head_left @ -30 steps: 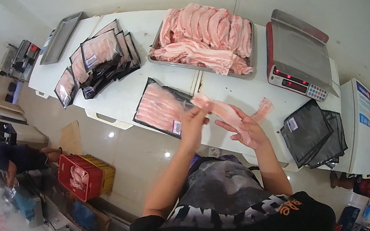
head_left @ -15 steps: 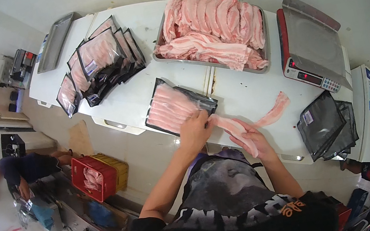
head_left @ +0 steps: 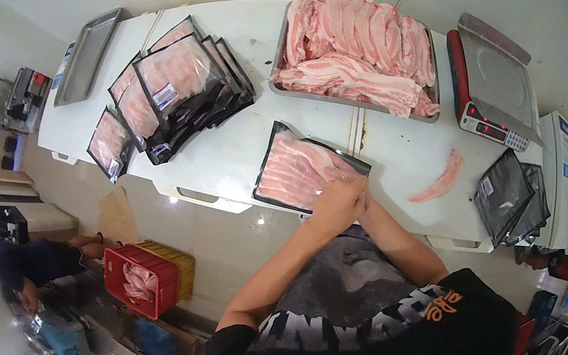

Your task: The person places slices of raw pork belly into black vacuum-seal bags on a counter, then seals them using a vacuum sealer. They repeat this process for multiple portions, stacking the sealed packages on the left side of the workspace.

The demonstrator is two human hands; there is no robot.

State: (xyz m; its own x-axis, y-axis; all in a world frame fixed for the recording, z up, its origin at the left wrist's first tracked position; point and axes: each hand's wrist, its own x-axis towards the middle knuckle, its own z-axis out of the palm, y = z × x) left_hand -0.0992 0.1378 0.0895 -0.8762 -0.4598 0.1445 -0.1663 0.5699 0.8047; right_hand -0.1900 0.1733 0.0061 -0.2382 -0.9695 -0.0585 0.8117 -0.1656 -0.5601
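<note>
A flat clear-fronted, black-backed plastic bag (head_left: pixel 290 180) lies on the white worktop at its front edge, filled with slices of pork belly side by side. My left hand (head_left: pixel 338 202) is closed at the bag's near right end, its fingers pinching the bag's edge. Right beside it, at the bag's mouth, is my right hand (head_left: pixel 361 188); its fingers are mostly hidden behind the left hand. One loose pork belly strip (head_left: pixel 440 179) rests on the worktop to the right of the hands.
Behind the bag stands a metal tray (head_left: pixel 354 98) heaped with pork belly strips. A red scale (head_left: pixel 498 75) and several empty bags (head_left: pixel 503 192) are at right. Filled packs (head_left: pixel 176 82) and a bare tray (head_left: pixel 88 56) lie left. A co-worker (head_left: pixel 34 267) sits by a red crate (head_left: pixel 137 281).
The pork belly strip that my right hand held outside the bag no longer shows there. My right hand has moved left to meet my left hand at the bag's mouth. The view has shifted slightly.
</note>
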